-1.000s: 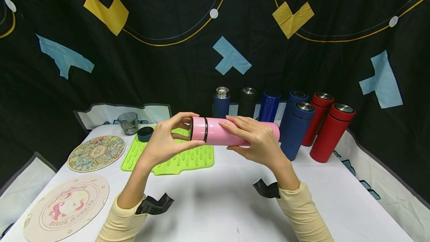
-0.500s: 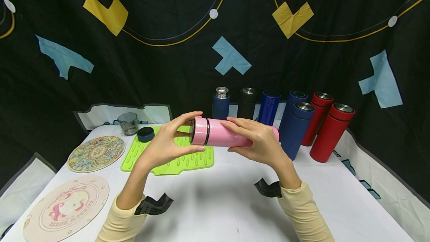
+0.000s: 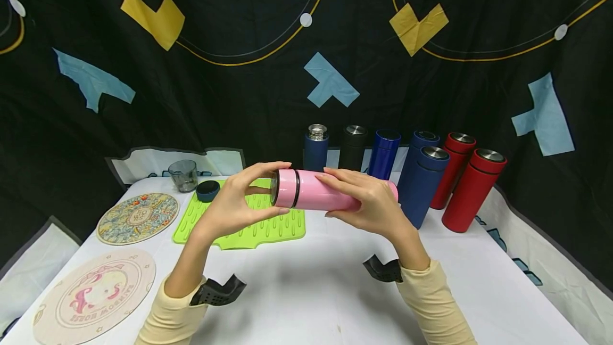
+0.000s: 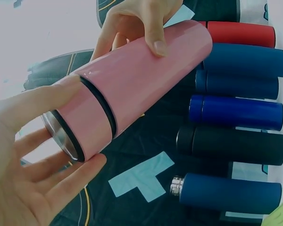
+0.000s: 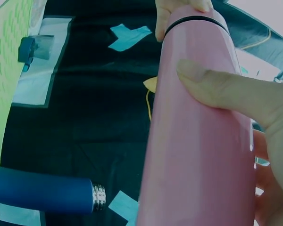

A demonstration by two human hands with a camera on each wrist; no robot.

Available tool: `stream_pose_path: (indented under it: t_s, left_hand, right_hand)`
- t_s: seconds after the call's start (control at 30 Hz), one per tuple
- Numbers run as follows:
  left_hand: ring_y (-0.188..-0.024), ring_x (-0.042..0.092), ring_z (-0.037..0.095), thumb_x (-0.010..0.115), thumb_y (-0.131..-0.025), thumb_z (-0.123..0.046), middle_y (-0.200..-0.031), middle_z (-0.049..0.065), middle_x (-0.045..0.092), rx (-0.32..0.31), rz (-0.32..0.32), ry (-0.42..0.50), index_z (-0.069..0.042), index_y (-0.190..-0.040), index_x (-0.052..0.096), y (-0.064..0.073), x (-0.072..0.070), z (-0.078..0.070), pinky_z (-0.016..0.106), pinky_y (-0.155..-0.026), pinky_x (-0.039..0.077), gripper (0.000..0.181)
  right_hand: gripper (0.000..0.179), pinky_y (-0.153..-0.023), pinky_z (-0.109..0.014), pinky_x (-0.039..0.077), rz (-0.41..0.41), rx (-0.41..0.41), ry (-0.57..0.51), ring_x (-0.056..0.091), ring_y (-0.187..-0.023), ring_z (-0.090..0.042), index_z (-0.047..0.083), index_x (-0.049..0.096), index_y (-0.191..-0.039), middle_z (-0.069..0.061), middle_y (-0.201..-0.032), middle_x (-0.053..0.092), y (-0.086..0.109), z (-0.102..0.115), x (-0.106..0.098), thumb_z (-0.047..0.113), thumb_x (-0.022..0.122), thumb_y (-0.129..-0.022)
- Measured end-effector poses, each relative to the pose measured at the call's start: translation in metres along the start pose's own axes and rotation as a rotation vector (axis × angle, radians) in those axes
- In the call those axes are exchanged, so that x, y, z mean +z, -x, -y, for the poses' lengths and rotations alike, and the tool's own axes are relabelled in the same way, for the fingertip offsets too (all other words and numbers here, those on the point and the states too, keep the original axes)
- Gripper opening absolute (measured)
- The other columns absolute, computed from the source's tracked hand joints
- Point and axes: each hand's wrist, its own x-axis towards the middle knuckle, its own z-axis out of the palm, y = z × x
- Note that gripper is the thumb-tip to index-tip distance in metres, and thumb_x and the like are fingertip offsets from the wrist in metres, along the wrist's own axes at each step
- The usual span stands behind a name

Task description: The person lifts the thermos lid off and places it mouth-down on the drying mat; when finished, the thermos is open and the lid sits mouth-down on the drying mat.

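Observation:
A pink thermos (image 3: 316,188) is held in the air, lying nearly level, its lid end toward the left. My left hand (image 3: 235,201) grips the pink lid (image 4: 82,120) between thumb and fingertips, and the lid's silver top faces the palm. Around the thermos body my right hand (image 3: 366,196) holds on, its thumb (image 5: 212,87) along the side in the right wrist view. A thin dark ring separates lid and body. Behind the thermos stands a blue thermos (image 3: 315,150) with a bare metal neck. A dark blue lid (image 3: 207,191) rests on the green mat (image 3: 268,233).
Black (image 3: 353,148), blue (image 3: 429,185) and red thermoses (image 3: 473,190) stand upright at the back right. On the left are a grey glass (image 3: 183,175), a patterned round mat (image 3: 138,219) and a pink round mat (image 3: 96,297), all on a white table (image 3: 306,302).
Over the last second, the left hand's fingers and the lid end have shifted slightly right. The thermos stays in both hands, and nothing else on the table has moved.

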Motion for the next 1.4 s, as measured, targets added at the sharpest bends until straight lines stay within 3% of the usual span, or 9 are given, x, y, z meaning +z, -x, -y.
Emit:
stream_pose_path:
  t_s: [0.17,0.3,0.4,0.7,0.9,1.03,1.27,1.4]
  left_hand:
    - [-0.106,0.059,0.021,0.084,-0.076,-0.02,-0.127,0.003,0.057,-0.112,-0.014,0.012,-0.02,-0.137,0.052,0.0007,0.0005,-0.0006,0.031,-0.083,0.056,0.068]
    - [-0.106,0.059,0.022,0.083,-0.077,-0.024,-0.129,0.003,0.056,-0.143,0.003,-0.002,-0.021,-0.138,0.051,0.001,0.0002,-0.0003,0.033,-0.084,0.056,0.069]
    - [-0.112,0.056,0.021,0.084,-0.076,-0.025,-0.135,0.001,0.053,-0.107,0.019,-0.01,-0.021,-0.141,0.048,0.0008,0.0,0.001,0.035,-0.087,0.055,0.075]
    - [-0.128,0.043,0.018,0.086,-0.071,-0.008,-0.143,-0.002,0.045,0.101,0.056,0.004,-0.018,-0.143,0.045,-0.0023,-0.0013,0.0021,0.039,-0.092,0.052,0.083]
    - [-0.128,0.044,0.02,0.084,-0.072,-0.002,-0.142,0.002,0.047,0.131,0.053,0.009,-0.015,-0.139,0.05,-0.0016,-0.002,0.0016,0.037,-0.091,0.053,0.076]
    - [-0.122,0.049,0.02,0.085,-0.073,-0.008,-0.137,0.002,0.051,0.082,0.031,0.003,-0.015,-0.138,0.051,-0.0008,-0.0016,0.0015,0.036,-0.087,0.054,0.074]
    - [-0.109,0.06,0.021,0.083,-0.077,-0.022,-0.132,0.002,0.056,-0.1,0.009,-0.002,-0.021,-0.139,0.05,0.0,-0.0011,0.0003,0.035,-0.087,0.054,0.07]
    - [-0.109,0.06,0.022,0.082,-0.078,-0.025,-0.132,0.002,0.055,-0.132,0.025,-0.007,-0.022,-0.14,0.048,-0.0004,-0.0004,0.0024,0.037,-0.088,0.054,0.071]
  right_hand:
    - [0.075,-0.096,-0.047,0.049,-0.003,-0.02,0.075,0.057,-0.118,-0.031,0.016,0.059,-0.134,-0.012,-0.129,0.06,-0.0018,0.0017,0.0016,0.012,0.09,-0.066]
    - [0.074,-0.097,-0.048,0.048,0.0,-0.021,0.088,0.057,-0.118,-0.031,0.016,0.059,-0.134,-0.012,-0.129,0.061,-0.0025,0.0023,0.0019,0.012,0.09,-0.066]
    - [0.074,-0.096,-0.048,0.048,0.002,-0.012,0.078,0.058,-0.118,-0.031,0.016,0.059,-0.133,-0.011,-0.13,0.06,-0.0018,0.0012,0.0016,0.013,0.09,-0.066]
    - [0.072,-0.091,-0.046,0.052,-0.003,-0.003,-0.041,0.059,-0.116,-0.029,0.013,0.061,-0.132,-0.011,-0.129,0.061,0.0009,-0.0034,0.0009,0.015,0.09,-0.066]
    - [0.072,-0.09,-0.046,0.052,-0.006,-0.01,-0.048,0.06,-0.115,-0.029,0.013,0.061,-0.131,-0.012,-0.128,0.062,0.0009,-0.0035,0.0022,0.016,0.09,-0.066]
    - [0.072,-0.091,-0.046,0.052,-0.004,-0.009,-0.025,0.059,-0.116,-0.029,0.013,0.061,-0.132,-0.012,-0.128,0.061,-0.0001,-0.0019,0.0025,0.015,0.09,-0.066]
    - [0.073,-0.095,-0.047,0.05,-0.001,0.002,0.044,0.058,-0.118,-0.03,0.015,0.06,-0.133,-0.011,-0.131,0.06,-0.0007,-0.0001,0.0021,0.015,0.09,-0.067]
    - [0.073,-0.095,-0.047,0.05,0.002,0.007,0.05,0.058,-0.118,-0.03,0.015,0.06,-0.133,-0.011,-0.131,0.06,-0.0004,-0.0005,0.0017,0.015,0.09,-0.066]
